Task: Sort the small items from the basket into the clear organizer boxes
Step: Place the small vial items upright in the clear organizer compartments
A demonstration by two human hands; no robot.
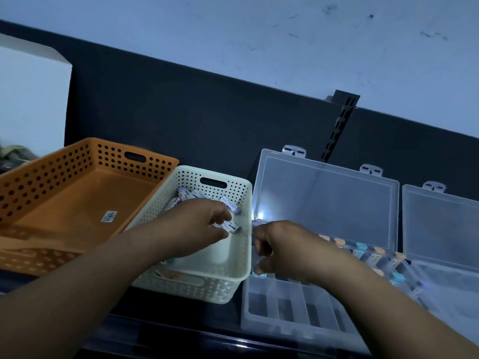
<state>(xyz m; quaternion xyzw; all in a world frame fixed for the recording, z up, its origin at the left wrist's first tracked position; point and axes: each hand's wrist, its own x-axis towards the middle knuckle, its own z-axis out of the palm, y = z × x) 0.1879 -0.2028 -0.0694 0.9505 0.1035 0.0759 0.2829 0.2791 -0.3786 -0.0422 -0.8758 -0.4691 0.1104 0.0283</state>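
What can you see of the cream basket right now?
The cream basket is a rectangular plastic bin with perforated walls and a slot handle at each end. It stands upright on the dark surface, between the orange basket and the clear organizer box. Several small labelled tubes lie at its far end; the left hand reaches in, pinching one tube.

This looks like a dim stockroom or supply shelf. A dark back panel [181, 112] runs from 9 to 3 o'clock under a scuffed pale wall [233, 35], with a slotted shelving upright [339, 125] at 1 o'clock. Below it stand perforated plastic baskets [51, 161] at 9 o'clock. Clear organizer boxes [324, 203] at 4 o'clock hold small labelled vials [363, 252] with coloured caps.
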